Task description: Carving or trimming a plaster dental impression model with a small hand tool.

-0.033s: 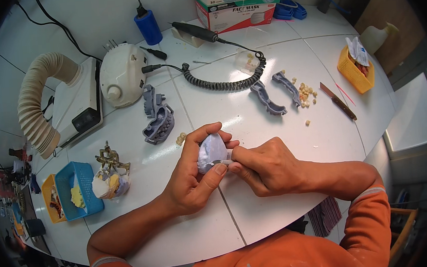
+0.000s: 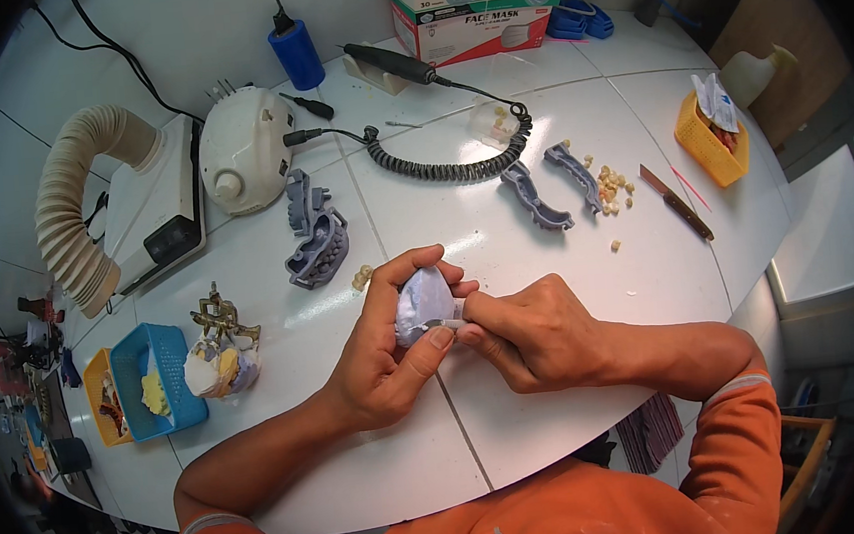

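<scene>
A pale lilac plaster dental cast (image 2: 422, 303) rests in my left hand (image 2: 394, 355), the fingers wrapped around its far side and the thumb along its near edge. My right hand (image 2: 538, 334) is closed on a slim carving tool (image 2: 447, 324) with a pale shaft, most of it hidden in the fist. The tool's tip lies against the cast's near edge, close to my left thumb. Beyond the left hand, a few small cream artificial teeth (image 2: 363, 277) lie on the white tabletop (image 2: 364, 483).
Grey dental moulds (image 2: 319, 250) stand ahead, with more grey moulds (image 2: 536, 198), loose teeth (image 2: 614, 190) and a wooden-handled knife (image 2: 686, 214) to the right. At left are a brass articulator (image 2: 218, 319), a blue basket (image 2: 173, 422), a white control box (image 2: 242, 151) and a hose (image 2: 67, 215).
</scene>
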{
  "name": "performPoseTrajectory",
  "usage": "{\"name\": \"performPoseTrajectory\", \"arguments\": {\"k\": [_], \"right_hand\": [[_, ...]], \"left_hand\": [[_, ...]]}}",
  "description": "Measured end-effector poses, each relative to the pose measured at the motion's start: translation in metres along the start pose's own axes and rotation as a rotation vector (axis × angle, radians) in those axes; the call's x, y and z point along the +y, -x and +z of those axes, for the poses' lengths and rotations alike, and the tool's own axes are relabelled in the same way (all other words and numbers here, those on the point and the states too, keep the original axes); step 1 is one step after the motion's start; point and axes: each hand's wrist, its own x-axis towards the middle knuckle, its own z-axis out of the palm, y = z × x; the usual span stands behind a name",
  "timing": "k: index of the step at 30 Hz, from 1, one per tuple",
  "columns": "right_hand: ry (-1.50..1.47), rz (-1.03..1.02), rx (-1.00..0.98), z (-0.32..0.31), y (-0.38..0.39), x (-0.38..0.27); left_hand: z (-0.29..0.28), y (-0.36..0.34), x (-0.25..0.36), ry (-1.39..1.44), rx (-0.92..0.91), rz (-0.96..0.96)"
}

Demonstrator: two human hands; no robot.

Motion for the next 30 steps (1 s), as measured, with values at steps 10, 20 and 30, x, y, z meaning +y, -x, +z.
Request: {"name": "performPoseTrajectory", "arguments": {"k": [10, 20, 30], "right_hand": [[0.005, 0.007, -0.001, 0.0015, 0.001, 0.0012], [0.006, 0.012, -0.003, 0.0013, 0.0006, 0.0008], [0.009, 0.03, 0.003, 0.0013, -0.0004, -0.0012]], "left_hand": [[-0.0017, -0.0009, -0.0024, -0.033, -0.002, 0.02], [-0.0028, -0.0002, -0.005, -0.05, 0.0, 0.027], [-0.0027, -0.0005, -0.0019, -0.1, 0.023, 0.035]]}}
